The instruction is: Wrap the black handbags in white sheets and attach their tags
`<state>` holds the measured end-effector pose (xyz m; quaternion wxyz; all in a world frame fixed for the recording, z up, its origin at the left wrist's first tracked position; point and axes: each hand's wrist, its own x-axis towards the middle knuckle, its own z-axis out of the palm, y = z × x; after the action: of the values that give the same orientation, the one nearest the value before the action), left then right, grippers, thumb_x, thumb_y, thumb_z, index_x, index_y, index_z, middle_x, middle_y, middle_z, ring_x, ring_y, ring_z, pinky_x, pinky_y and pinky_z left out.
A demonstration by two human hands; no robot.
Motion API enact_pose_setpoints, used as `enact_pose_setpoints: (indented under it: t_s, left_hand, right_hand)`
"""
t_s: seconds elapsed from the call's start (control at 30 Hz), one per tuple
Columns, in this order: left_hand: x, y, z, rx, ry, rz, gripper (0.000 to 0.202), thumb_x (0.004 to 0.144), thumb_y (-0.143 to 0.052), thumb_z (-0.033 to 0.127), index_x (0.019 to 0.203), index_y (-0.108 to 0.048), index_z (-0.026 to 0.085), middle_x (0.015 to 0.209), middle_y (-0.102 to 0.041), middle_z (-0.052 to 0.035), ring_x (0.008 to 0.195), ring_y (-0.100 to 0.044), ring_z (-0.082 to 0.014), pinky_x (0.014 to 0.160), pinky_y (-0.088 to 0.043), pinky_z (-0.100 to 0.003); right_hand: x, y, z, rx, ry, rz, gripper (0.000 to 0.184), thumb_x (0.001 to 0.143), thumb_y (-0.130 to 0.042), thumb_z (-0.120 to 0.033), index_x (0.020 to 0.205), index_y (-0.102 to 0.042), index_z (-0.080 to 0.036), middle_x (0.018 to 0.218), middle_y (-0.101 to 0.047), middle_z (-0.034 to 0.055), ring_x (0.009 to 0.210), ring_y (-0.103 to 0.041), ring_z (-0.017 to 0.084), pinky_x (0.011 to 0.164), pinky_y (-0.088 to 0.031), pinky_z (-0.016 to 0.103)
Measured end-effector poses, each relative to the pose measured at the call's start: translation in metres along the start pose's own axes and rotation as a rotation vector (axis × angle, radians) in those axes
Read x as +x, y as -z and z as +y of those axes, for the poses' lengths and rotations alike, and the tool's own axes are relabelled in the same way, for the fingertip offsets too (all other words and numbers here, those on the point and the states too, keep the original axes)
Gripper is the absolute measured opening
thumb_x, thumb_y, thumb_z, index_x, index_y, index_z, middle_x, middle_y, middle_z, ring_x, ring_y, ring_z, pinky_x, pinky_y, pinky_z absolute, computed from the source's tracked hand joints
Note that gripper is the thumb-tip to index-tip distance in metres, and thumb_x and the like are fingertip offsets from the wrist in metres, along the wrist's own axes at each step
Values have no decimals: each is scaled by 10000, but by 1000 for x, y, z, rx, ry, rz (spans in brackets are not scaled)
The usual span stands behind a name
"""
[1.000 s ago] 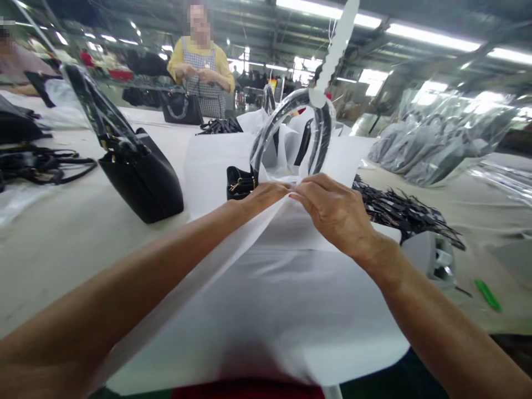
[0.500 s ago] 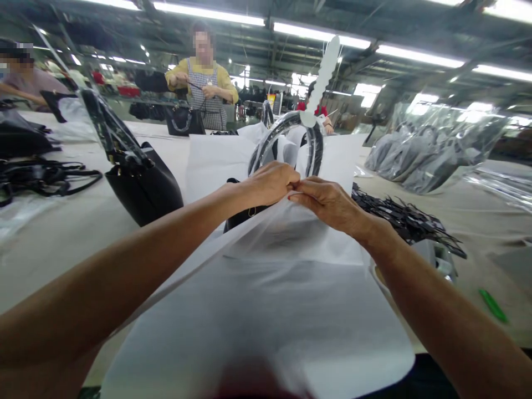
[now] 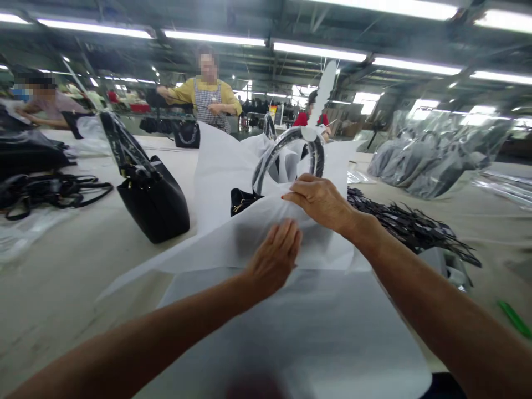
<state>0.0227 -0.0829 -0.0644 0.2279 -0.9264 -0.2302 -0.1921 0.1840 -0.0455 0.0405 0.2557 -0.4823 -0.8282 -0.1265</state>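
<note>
A black handbag (image 3: 242, 201) stands in front of me, mostly hidden by white tissue paper (image 3: 216, 238). Its handle, wrapped in clear plastic (image 3: 318, 158), arches up out of the paper. A pale, wavy-edged strip (image 3: 325, 91) sticks up from the handle. My right hand (image 3: 320, 202) pinches the paper's upper edge against the bag near the handle. Lower down, my left hand (image 3: 276, 257) lies with fingers stretched out on the paper over the bag's near side. More of the paper spreads flat toward me.
Another black handbag (image 3: 153, 202) stands at the left, beyond black straps (image 3: 54, 191). At the right lie a heap of black strips (image 3: 399, 221), a tape dispenser (image 3: 446, 266) and a green tool (image 3: 515, 318). Plastic-wrapped bags (image 3: 432, 158) stand behind. A person in a checked apron (image 3: 210, 102) stands across the table.
My left hand has let go of the paper's top edge and moved down onto its front. The right hand keeps its pinch. The paper's left corner now hangs loose to the left.
</note>
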Motion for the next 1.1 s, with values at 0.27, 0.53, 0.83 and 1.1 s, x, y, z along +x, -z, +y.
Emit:
enact_pose_setpoints:
  t_s: [0.27,0.53,0.83,1.1]
  left_hand:
    - [31,-41,-30,84,129,79,706,866,-510,476,1312,-377,-55,1410,-366,-299,1368,-256,-397,1119,-251,-523]
    - [54,-51,-45,-45,139,88,588,881,-475,403,1283,-429,-24,1352,-466,-248,1323,-354,-342,1069,-316,-489]
    - [84,-54,-51,-238,164,57,327,835,-472,213,1110,-575,68,1130,-619,-165,1076,-540,-295,909,-436,-431]
    - [90,-50,-49,-275,187,111,217,814,-488,229,934,-631,117,870,-663,-113,890,-595,-267,849,-436,-410]
  right_hand:
    - [5,12,-2,-27,21,60,235,893,-561,-274,725,-660,-143,739,-593,41,735,-575,146,701,-436,256]
    - [2,9,-4,9,38,113,137,852,-584,-191,751,-670,-154,797,-632,42,717,-600,137,685,-457,244]
    - [-8,5,-10,-11,34,87,179,869,-520,-174,741,-645,-154,824,-641,65,763,-623,159,721,-484,263]
    - [-21,-11,-10,30,-38,230,302,823,-499,-120,1119,-533,-170,874,-674,46,755,-633,163,698,-506,273]
